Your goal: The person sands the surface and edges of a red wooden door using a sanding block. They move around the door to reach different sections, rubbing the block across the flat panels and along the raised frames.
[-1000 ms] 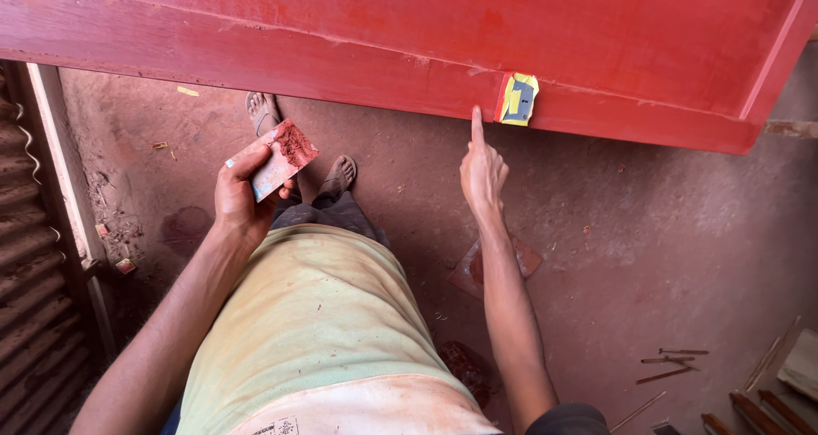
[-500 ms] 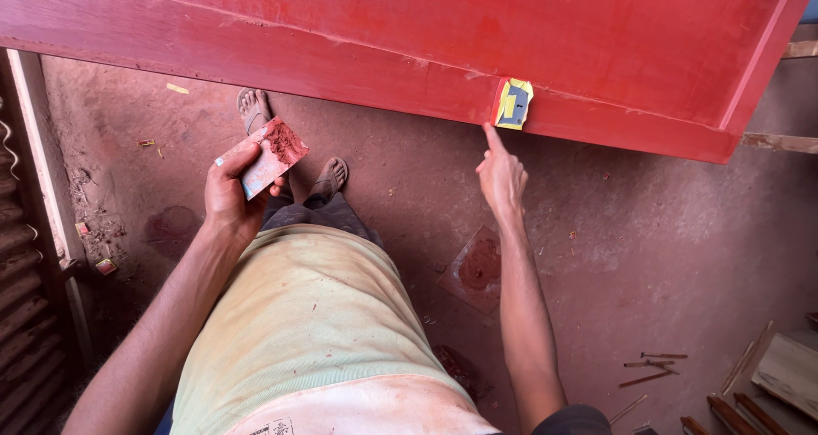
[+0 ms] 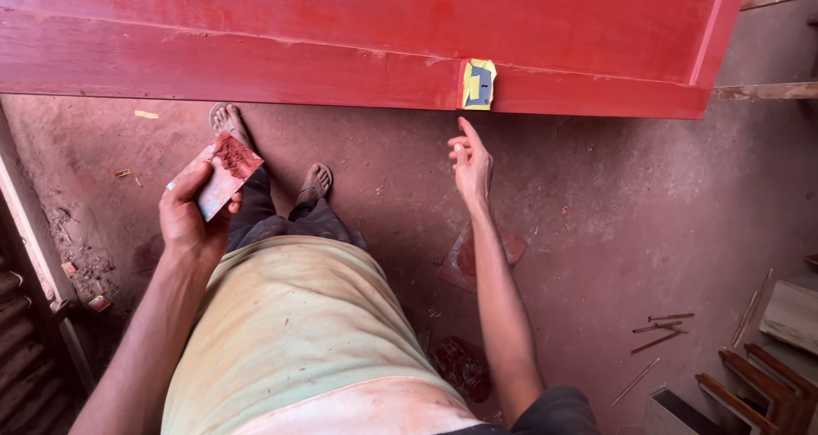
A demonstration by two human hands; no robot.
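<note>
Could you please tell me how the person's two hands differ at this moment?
The left hand grips a flat card loaded with red paste, while the right hand holds nothing. The left hand is curled shut; the right is open, its fingers pointing toward the yellow-taped lock on the red door. Neither hand touches the door.

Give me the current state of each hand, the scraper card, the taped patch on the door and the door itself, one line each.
Left hand: closed around the flat card smeared with red filler, held tilted.
Flat card: red paste on its upper end.
Right hand: empty, fingers loosely extended, just below the door edge, not touching.
Yellow-taped lock patch: stuck on the door's edge, dark centre exposed.
Red painted wooden door: lying flat, raised above the floor.
</note>
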